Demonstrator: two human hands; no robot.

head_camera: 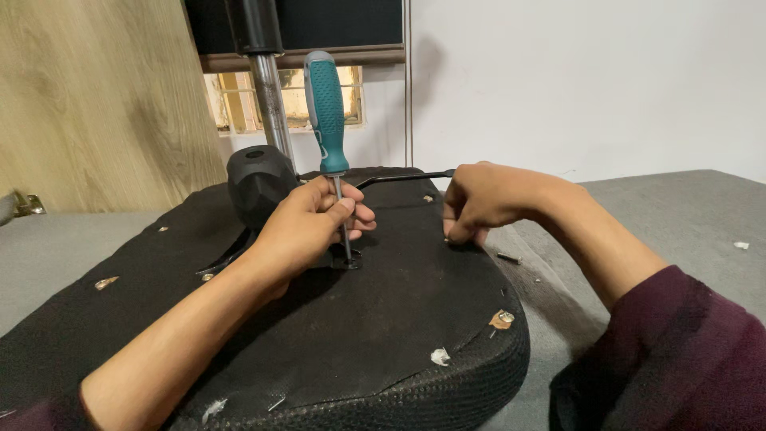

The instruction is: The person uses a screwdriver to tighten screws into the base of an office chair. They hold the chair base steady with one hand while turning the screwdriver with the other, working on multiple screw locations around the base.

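Observation:
A black upturned chair seat [383,335] lies in front of me on a grey surface. My left hand [307,227] pinches the metal shaft of a teal-handled screwdriver [325,112], which stands upright with its tip on a black metal bracket [347,259] on the seat. My right hand [483,199] rests on the seat's far right side, fingertips pressed down on something small I cannot make out. A thin black lever [403,177] runs between both hands.
A black chair base hub [257,182] with a chrome gas cylinder [270,100] rises behind my left hand. A loose screw [508,258] lies on the grey surface [678,215] right of the seat. A wooden panel [96,96] stands at the left, a white wall behind.

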